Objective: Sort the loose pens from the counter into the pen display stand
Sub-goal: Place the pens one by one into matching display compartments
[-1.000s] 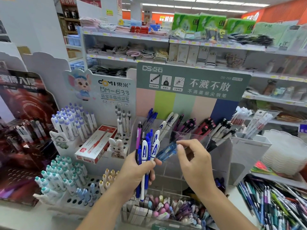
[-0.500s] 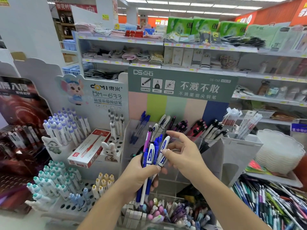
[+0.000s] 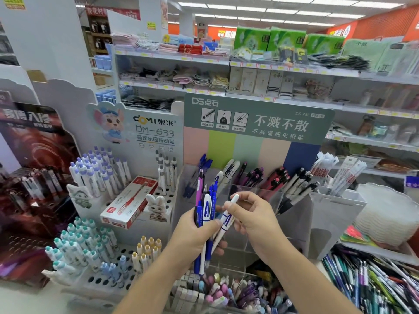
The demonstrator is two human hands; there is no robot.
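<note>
A bundle of pens [image 3: 205, 214] is gripped upright in the left hand [image 3: 192, 236], and 1 white pen [image 3: 227, 219] is pinched by the right hand [image 3: 254, 217] before the pen display stand [image 3: 292, 223].

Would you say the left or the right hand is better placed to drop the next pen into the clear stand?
Right, probably. The right hand already pinches a single white pen just in front of the clear stand, while the left hand grips the pen bundle.
</note>
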